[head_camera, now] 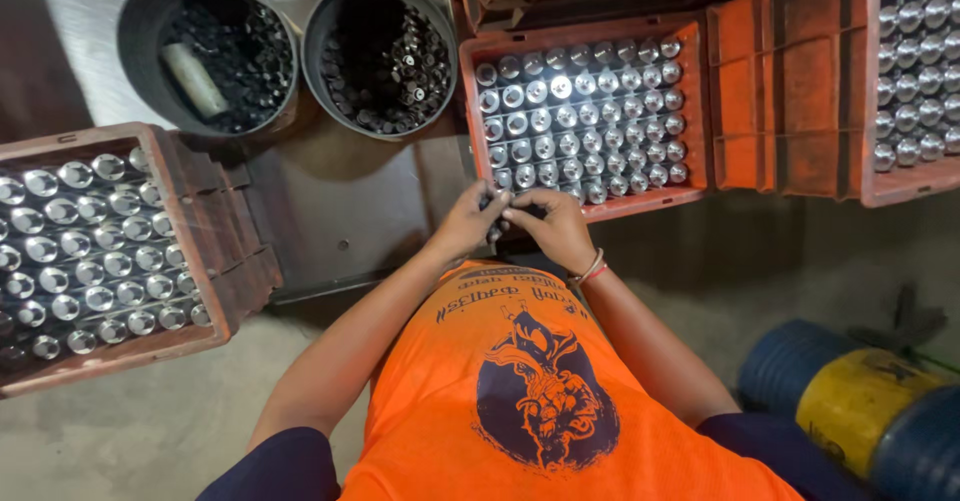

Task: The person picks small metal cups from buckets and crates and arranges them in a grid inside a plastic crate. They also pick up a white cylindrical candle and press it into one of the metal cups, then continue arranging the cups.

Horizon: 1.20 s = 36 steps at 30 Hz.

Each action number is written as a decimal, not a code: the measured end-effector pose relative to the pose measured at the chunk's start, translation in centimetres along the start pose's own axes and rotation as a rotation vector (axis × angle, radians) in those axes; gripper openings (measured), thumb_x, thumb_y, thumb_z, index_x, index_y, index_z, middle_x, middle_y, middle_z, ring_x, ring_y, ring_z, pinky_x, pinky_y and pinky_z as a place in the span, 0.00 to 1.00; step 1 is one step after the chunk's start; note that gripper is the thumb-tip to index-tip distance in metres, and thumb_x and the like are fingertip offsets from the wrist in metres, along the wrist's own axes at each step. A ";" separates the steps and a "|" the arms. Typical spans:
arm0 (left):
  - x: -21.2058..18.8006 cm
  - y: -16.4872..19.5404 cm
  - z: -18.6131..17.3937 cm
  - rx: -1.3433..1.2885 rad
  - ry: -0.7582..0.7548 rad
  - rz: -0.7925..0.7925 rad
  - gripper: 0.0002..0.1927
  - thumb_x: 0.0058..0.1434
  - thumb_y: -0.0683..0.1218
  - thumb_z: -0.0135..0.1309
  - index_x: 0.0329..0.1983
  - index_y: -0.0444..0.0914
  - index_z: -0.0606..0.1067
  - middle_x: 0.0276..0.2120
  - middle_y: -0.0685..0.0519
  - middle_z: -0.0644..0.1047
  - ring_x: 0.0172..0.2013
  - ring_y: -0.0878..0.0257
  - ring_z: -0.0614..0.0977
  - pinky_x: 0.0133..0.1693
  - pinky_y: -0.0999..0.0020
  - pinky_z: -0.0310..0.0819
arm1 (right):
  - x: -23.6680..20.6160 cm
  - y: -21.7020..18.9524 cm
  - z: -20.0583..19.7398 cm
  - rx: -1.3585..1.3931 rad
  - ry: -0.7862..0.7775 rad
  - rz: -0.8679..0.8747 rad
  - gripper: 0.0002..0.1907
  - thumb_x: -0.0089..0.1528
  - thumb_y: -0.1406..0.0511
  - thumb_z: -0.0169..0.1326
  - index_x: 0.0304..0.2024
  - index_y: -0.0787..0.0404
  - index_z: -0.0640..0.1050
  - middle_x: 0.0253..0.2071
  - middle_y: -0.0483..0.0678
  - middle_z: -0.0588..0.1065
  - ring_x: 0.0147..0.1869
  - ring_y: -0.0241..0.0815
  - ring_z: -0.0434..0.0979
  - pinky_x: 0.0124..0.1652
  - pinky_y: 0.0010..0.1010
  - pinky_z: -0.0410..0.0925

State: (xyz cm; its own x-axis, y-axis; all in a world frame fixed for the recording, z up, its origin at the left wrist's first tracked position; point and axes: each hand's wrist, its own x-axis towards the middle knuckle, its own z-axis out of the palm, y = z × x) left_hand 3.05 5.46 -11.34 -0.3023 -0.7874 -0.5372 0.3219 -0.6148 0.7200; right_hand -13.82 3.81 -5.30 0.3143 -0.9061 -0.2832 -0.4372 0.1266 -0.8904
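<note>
My left hand [468, 219] and my right hand [553, 223] meet just in front of my chest, fingertips together on a small dark part [497, 209] that is mostly hidden between them. Right beyond the hands stands an orange crate [585, 31] packed with several rows of shiny metal cylinders [580, 111] standing on end. My right wrist wears a thin band. I have an orange printed shirt on.
Two round dark tubs [140, 11] [325, 21] of small black parts stand at the back left. Another orange crate [200, 211] of metal cylinders sits at the left, more crates [790, 81] at the right. A blue and yellow drum [850, 401] lies at the lower right.
</note>
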 end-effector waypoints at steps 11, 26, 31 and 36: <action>-0.3 -0.6 -1.9 -0.357 -0.140 -0.252 0.09 0.68 0.46 0.41 0.42 0.38 0.71 0.29 0.49 0.78 0.22 0.65 0.77 0.17 0.76 0.60 | 3.1 2.9 -2.3 -0.460 0.230 -0.319 0.10 0.57 0.68 0.65 0.37 0.66 0.78 0.37 0.56 0.79 0.41 0.57 0.81 0.39 0.41 0.71; -0.7 -0.6 -2.6 -0.109 -0.134 -0.143 0.07 0.73 0.48 0.45 0.45 0.40 0.69 0.28 0.55 0.74 0.23 0.70 0.72 0.19 0.79 0.59 | 6.6 2.9 -2.2 -0.763 -0.071 -0.253 0.09 0.53 0.65 0.66 0.31 0.63 0.80 0.33 0.58 0.76 0.40 0.64 0.77 0.41 0.51 0.69; -0.2 -0.2 -1.3 -0.089 -0.088 -0.108 0.06 0.74 0.48 0.44 0.46 0.41 0.69 0.27 0.56 0.73 0.21 0.71 0.72 0.18 0.79 0.57 | 3.1 1.0 -1.9 -0.594 0.098 -0.261 0.17 0.51 0.73 0.62 0.44 0.64 0.83 0.39 0.59 0.78 0.42 0.60 0.78 0.42 0.42 0.71; -0.1 -0.4 0.1 -0.097 -0.074 -0.053 0.05 0.75 0.48 0.42 0.45 0.44 0.66 0.24 0.56 0.72 0.18 0.69 0.71 0.17 0.76 0.58 | -1.0 -0.2 0.9 0.075 0.119 0.013 0.16 0.58 0.69 0.66 0.48 0.64 0.81 0.42 0.47 0.80 0.44 0.34 0.80 0.44 0.26 0.73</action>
State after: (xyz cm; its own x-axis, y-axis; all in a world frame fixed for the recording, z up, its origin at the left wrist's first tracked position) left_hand 2.86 5.81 -11.58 -0.3857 -0.7503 -0.5370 0.3878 -0.6599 0.6435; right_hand -13.28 5.10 -5.20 0.2050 -0.9451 -0.2543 -0.3748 0.1642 -0.9124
